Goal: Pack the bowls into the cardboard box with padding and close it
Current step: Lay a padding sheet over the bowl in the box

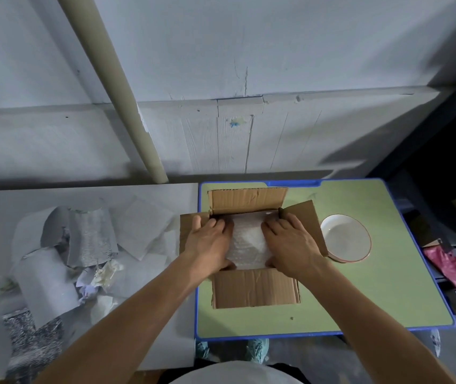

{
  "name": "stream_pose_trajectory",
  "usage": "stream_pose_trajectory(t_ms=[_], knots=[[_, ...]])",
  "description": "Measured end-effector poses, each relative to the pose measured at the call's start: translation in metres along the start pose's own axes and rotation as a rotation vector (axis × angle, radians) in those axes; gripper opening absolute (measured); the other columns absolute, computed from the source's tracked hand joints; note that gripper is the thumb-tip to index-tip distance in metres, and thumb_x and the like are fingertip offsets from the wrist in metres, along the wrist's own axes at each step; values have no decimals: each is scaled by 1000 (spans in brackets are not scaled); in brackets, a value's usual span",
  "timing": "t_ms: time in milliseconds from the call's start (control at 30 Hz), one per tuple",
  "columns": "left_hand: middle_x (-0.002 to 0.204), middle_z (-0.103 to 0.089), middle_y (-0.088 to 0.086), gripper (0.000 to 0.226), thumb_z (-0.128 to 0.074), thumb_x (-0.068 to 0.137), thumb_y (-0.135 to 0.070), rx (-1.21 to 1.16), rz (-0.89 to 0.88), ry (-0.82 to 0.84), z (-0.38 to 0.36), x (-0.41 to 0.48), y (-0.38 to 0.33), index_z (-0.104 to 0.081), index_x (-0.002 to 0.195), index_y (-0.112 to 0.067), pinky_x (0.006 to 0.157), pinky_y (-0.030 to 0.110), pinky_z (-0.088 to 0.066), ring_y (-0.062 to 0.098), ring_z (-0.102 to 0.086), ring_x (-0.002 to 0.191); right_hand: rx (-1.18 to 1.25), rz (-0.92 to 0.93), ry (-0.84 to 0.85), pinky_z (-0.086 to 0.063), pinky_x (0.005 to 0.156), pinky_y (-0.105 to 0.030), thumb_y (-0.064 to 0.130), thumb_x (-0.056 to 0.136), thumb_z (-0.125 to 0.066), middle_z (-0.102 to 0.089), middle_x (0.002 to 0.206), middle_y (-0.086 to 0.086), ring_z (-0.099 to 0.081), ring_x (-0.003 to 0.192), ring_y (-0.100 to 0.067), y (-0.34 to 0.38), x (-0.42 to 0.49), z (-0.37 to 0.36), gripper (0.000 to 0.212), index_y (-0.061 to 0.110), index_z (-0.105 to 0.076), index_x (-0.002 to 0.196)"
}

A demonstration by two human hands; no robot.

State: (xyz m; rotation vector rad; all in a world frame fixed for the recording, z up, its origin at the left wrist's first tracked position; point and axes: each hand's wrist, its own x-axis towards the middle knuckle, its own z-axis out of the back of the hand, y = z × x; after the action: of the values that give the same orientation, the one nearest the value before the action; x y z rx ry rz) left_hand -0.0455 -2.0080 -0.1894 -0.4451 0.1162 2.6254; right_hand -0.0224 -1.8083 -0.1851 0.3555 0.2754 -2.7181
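An open cardboard box [256,288] sits on a green table with a blue rim [359,300], all its flaps folded outward. Bubble wrap [247,241] fills the box opening. My left hand [210,242] lies on the left side of the wrap with its thumb curled under the near edge. My right hand [290,241] lies on the right side in the same way. A white bowl with a reddish rim [346,238] stands on the table just right of the box, partly behind the right flap. Whether a bowl lies under the wrap is hidden.
On the grey surface to the left lies a heap of padding sheets and silver foil wrap [63,253] with crumpled paper. A beige pipe [116,87] slants down the wall. A pink bag [454,263] and a carton lie on the floor at the right.
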Motion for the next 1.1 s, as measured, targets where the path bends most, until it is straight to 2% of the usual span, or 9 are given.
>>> stream_pose_trajectory(t_ms=[167,533,633,800,967,1100], knots=[[129,-48,0,61,-65,87,-34,7,7,-18,-4,0,-3,-40,140,-21,106,46,-21,19,-40,122,-24,21,-22,-5,120,-39,28,80,-59,-42,142,-9,-39,131,-25,-2,4,1,72,7,-35,145],[134,-44,-1,60,-65,86,-24,-20,16,-19,-1,-3,-1,-41,141,-20,108,46,-20,18,-35,128,-47,32,-61,-9,120,-38,18,75,-59,-45,136,-10,-45,125,-28,-4,7,-8,70,6,-39,142],[135,-43,0,59,-65,86,-27,-30,17,-30,1,-5,-1,-42,140,-19,108,45,-20,19,-34,129,-43,30,-66,-8,120,-39,18,75,-60,-45,137,-11,-45,126,-29,-3,6,-8,71,6,-39,142],[138,-43,-2,68,-61,87,-53,-65,14,-64,6,-9,-2,-40,142,-18,104,44,-24,18,-34,131,-20,11,-76,-8,119,-37,17,75,-59,-42,140,-12,-44,128,-29,-4,-1,-4,72,7,-37,142],[137,-45,-1,60,-56,92,-50,-75,28,-98,12,-11,-11,-39,142,-20,105,45,-24,20,-37,129,29,6,-107,-12,118,-37,17,76,-61,-47,134,-6,-48,123,-25,-5,-6,4,64,13,-43,137],[134,-49,-4,60,-55,92,-51,-126,-12,-231,19,-11,-21,-38,142,-23,103,41,-28,17,-43,126,76,-22,-167,-23,113,-37,19,73,-65,-55,126,-4,-54,116,-24,-10,-12,7,56,15,-53,128]])
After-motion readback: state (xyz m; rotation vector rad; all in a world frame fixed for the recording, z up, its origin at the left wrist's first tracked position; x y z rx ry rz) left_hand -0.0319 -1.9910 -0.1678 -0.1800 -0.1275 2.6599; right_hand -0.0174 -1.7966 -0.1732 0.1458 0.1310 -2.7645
